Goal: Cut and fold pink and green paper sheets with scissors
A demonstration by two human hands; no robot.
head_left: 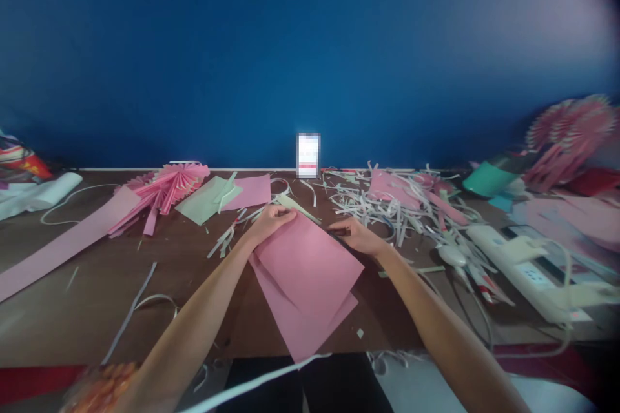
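A folded sheet of pink paper (305, 264) lies at a slant in front of me, its upper layer resting over a lower one that shows at the bottom. With fingers closed, my left hand (276, 219) pinches its upper corner. Beyond the upper right edge is my right hand (357, 235), fingers curled together and pointing left. A dark shape lies under its fingertips; whether it is a tool or a shadow is unclear. Green paper (208, 200) and another pink sheet (249, 191) lie behind my left hand.
Paper strips (387, 216) are heaped behind my right hand. Pleated pink paper (179, 181) and a long pink strip (72, 245) lie left. To the right are a white power strip (513, 271) with cables and green tape (489, 177). A lit phone (309, 155) stands against the blue wall.
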